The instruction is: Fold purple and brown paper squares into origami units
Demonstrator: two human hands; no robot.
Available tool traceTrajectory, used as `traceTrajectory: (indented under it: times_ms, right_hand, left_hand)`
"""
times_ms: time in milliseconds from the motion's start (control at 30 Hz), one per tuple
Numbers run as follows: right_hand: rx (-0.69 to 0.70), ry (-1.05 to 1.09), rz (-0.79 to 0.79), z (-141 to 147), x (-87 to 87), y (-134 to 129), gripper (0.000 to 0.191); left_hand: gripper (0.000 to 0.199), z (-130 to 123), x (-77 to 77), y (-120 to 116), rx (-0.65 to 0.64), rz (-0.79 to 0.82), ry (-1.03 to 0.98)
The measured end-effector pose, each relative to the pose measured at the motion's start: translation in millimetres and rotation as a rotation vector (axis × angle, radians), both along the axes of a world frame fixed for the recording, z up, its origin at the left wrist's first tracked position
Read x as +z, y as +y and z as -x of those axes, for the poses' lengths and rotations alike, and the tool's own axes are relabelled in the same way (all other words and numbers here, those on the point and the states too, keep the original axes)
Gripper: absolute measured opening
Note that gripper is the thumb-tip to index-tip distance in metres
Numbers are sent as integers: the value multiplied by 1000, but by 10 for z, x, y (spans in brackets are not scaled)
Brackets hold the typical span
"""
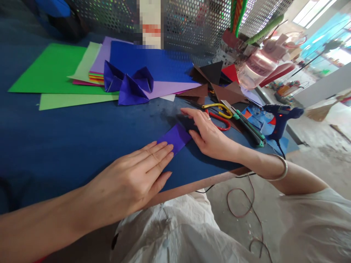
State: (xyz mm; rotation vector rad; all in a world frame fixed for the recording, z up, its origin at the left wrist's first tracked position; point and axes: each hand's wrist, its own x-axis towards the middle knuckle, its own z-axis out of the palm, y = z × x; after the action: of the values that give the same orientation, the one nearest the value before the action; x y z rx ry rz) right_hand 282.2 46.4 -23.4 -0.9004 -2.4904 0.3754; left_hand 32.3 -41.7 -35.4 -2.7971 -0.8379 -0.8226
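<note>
Toward the near edge of the table [63,135], the flat left hand [137,175] lies on the paper [177,137], gripping nothing; the right hand [210,137], loosely open, is by its right corner. Creasing seems in hand; the next move calls for even pressure.

"What sits on the right side?"
"A blue glue gun [282,120], its red light lit, and above it, leftward, a pink-tinted bottle [257,68]."
"And along the top?"
"Perforated metal mesh [189,22], with a bright window [311,12] in the upper right corner."
"Lower right?"
"A thin cord [238,217] curling over the grey floor [242,202]."
</note>
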Motion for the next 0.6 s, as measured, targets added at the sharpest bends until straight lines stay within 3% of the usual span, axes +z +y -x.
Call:
traceTrajectory:
  times_ms: [133,233,300,400,500,600]
  right_hand:
    - [-53,74,9,-13,20,-25,45]
    - [-95,124,-68,40,125,-77,28]
    - [-52,91,-48,133,216,-104,21]
    - [7,-91,78,340,298,-80,28]
    - [-88,-370,23,535,269,20,33]
    - [-89,-452,-52,622,183,106,32]
  left_hand:
    - [33,-9,18,-9,16,-1,13]
    - [35,-4,1,-13,28,16,9]
    - [35,1,-13,-14,33,2,33]
    - [35,4,-2,-16,38,-32,76]
    - [36,-2,65,-15,36,-37,118]
    - [37,-10,150,-3,23,-28,166]
